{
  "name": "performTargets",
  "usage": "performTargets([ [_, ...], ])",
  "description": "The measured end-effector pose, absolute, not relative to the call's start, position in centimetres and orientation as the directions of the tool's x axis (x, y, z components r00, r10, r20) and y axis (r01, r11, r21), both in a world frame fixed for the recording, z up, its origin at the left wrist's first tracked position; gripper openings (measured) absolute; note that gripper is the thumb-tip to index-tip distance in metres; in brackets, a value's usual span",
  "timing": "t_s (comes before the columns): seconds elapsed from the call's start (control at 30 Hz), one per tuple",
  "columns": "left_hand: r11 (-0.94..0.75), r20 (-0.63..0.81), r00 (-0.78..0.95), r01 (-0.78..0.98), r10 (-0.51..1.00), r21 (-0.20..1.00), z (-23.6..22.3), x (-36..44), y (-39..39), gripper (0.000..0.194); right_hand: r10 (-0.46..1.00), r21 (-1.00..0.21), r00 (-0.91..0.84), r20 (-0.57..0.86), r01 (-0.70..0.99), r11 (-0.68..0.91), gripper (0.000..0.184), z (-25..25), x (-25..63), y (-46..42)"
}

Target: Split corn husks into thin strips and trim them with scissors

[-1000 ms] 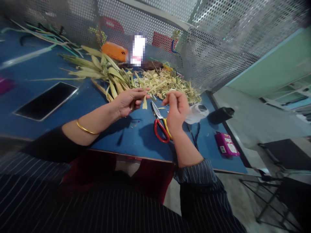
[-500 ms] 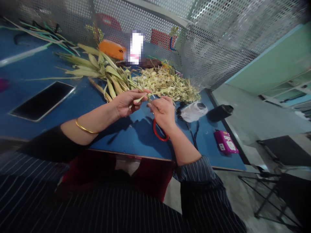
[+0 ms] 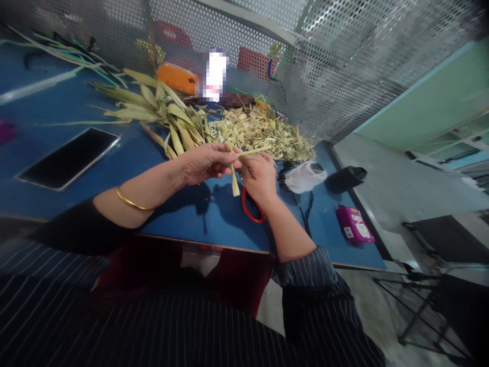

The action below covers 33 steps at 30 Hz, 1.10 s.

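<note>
My left hand [image 3: 206, 162] pinches pale green strips of dry corn husk [image 3: 235, 186] between thumb and fingertips. One strip points down towards the table, and another runs out to the right above my right hand [image 3: 257, 176]. The right fingers are closed at the same spot, touching the strips; their tips are partly hidden. Just behind both hands lies a heap of small, crumpled husk pieces [image 3: 267, 130]. Longer whole husks [image 3: 178, 120] spread out to its left. Under my right wrist a red handle loop [image 3: 255, 220], seemingly of scissors, rests on the table.
The blue table [image 3: 225, 219] ends close to my body. To the right are a white thread spool [image 3: 303, 177], a black roll [image 3: 347, 178] and a purple packet [image 3: 355, 224]. A dark phone [image 3: 69, 158] lies left. An orange pouch [image 3: 178, 79] and lit screen [image 3: 215, 75] stand before perforated metal.
The husk in my fingers has turned: one strip now hangs down between the hands and another sticks out to the right. Both hands have stayed nearly in place.
</note>
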State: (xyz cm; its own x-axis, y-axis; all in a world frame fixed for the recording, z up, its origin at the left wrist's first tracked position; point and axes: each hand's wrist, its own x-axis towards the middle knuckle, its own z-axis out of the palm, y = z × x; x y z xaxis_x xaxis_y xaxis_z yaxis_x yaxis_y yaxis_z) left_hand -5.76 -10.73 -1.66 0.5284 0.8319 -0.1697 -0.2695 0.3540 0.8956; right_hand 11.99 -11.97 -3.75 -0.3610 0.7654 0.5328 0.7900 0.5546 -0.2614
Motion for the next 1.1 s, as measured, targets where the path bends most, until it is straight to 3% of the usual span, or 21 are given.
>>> performTargets([
  [0.13, 0.298, -0.155, 0.428, -0.29, 0.89, 0.909, -2.4, -5.2, -10.6, 0.006, 0.768, -0.255, -0.425, 0.48, 0.77, 0.585, 0.032, -4.3, 12.0, -11.6],
  [0.3, 0.42, -0.293, 0.343, -0.394, 0.892, 0.818, -2.7, -4.5, -10.7, 0.005, 0.798, -0.31, -0.391, 0.459, 0.771, 0.556, 0.033, -4.9, 12.0, -11.2],
  [0.47, 0.355, -0.218, 0.364, -0.369, 0.905, 0.859, -2.8, -4.7, -10.8, 0.007, 0.828, -0.413, -0.373, 0.419, 0.734, 0.539, 0.036, -4.9, 12.1, -11.1],
  [0.57, 0.353, -0.236, 0.35, -0.32, 0.906, 0.879, -2.8, -5.0, -10.5, 0.009, 0.862, -0.589, -0.358, 0.359, 0.63, 0.507, 0.031, -4.7, 12.2, -11.0],
  [0.67, 0.345, -0.243, 0.346, -0.271, 0.906, 0.899, -2.7, -5.3, -10.3, 0.013, 0.908, -0.831, -0.257, 0.332, 0.375, 0.41, 0.024, -4.4, 12.3, -11.0],
  [0.77, 0.303, -0.218, 0.378, -0.18, 0.9, 0.936, -2.7, -5.2, -10.7, 0.018, 0.948, -0.936, -0.097, 0.304, 0.153, 0.316, 0.024, -4.3, 12.4, -10.9],
  [0.83, 0.25, -0.188, 0.39, -0.114, 0.901, 0.961, -2.8, -5.0, -11.0, 0.019, 0.95, -0.941, -0.001, 0.312, 0.136, 0.309, 0.019, -4.5, 12.4, -10.7],
  [0.97, 0.164, -0.136, 0.364, -0.048, 0.921, 0.985, -2.9, -4.7, -11.5, 0.015, 0.937, -0.912, 0.082, 0.339, 0.272, 0.307, 0.018, -4.9, 12.6, -10.4],
  [1.1, 0.125, -0.126, 0.384, 0.028, 0.915, 0.992, -2.9, -4.7, -11.7, 0.016, 0.826, -0.719, 0.061, 0.561, 0.53, 0.449, 0.019, -4.1, 13.0, -10.8],
])
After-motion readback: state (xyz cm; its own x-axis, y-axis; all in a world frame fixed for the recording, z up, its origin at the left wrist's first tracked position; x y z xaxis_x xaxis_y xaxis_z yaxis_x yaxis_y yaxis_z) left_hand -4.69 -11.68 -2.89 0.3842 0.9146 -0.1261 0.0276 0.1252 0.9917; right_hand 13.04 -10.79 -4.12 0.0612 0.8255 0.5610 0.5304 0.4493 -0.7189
